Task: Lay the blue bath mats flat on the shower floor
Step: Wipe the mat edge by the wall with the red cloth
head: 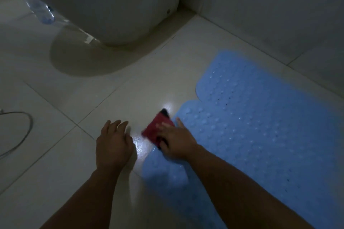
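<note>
Red and flat, with a dark edge, a phone-like object (pixel 158 128) sits in the right hand (pixel 176 141), whose fingers (pixel 163 125) lie spread over its face while the thumb tucks under its near edge; motion blurs it and no writing can be read. That hand hovers at the left edge of the near blue bath mat (pixel 251 145), a soft rubbery sheet with rows of raised bubbles, small holes and a scalloped border. It lies flat on the glossy pale floor tiles (pixel 55 163), touching or slightly overlapping a second blue mat (pixel 238 72) towards the wall. The left hand (pixel 113 143) is open, fingers loosely spread, holding nothing, just above the tile. Farther off stand a smooth white toilet base (pixel 121 15) and a thin looped hose (pixel 22 132).
</note>
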Tool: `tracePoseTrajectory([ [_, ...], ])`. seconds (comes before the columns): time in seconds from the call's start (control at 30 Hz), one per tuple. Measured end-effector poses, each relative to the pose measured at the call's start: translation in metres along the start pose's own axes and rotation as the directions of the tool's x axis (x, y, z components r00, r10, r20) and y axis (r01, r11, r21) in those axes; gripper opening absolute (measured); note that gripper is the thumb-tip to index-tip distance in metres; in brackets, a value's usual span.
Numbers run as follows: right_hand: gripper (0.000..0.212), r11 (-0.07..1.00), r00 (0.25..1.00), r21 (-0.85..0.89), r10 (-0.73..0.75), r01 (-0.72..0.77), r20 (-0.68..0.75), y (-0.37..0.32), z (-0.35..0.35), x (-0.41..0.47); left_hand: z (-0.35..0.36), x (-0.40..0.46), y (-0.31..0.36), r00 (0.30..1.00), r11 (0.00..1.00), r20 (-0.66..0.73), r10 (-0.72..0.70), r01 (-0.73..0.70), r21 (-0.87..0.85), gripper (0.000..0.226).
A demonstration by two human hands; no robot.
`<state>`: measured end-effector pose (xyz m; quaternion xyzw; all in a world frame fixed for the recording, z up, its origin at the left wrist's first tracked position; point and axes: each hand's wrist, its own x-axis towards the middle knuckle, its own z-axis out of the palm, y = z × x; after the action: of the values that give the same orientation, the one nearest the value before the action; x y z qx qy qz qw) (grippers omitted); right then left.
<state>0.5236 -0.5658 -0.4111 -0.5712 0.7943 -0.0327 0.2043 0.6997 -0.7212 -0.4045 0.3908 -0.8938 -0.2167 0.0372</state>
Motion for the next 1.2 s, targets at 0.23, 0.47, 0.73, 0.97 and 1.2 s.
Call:
tracePoseTrajectory([
  [0.23,0.061,0.983,0.989,-0.116,-0.133,0.139,0.058,0.003,0.012,0.013,0.032,0.0,0.024,0.995,0.993,0.002,0.104,-0.104,0.06,0.056],
  [0.47,0.061,0.972,0.972,-0.017,0.234,-0.235,-0.031,0.078,-0.025,0.074,0.075,0.027,0.062,0.938,0.947,0.172,0.301,-0.316,0.063,0.077],
  [0.73,0.079,0.863,0.86,0.063,0.504,-0.501,-0.076,0.123,-0.057,0.124,0.113,0.024,0.049,0.919,0.923,0.182,0.351,-0.372,0.096,0.097],
  [0.97,0.076,0.797,0.788,0.119,0.604,-0.592,-0.121,0.169,-0.074,0.163,0.118,0.025,0.051,0.915,0.913,0.162,0.368,-0.389,0.124,0.099],
  [1.2,0.067,0.825,0.8,0.154,0.565,-0.543,-0.204,0.115,-0.042,0.137,0.1,0.033,0.045,0.932,0.942,0.14,0.335,-0.326,-0.084,0.089],
])
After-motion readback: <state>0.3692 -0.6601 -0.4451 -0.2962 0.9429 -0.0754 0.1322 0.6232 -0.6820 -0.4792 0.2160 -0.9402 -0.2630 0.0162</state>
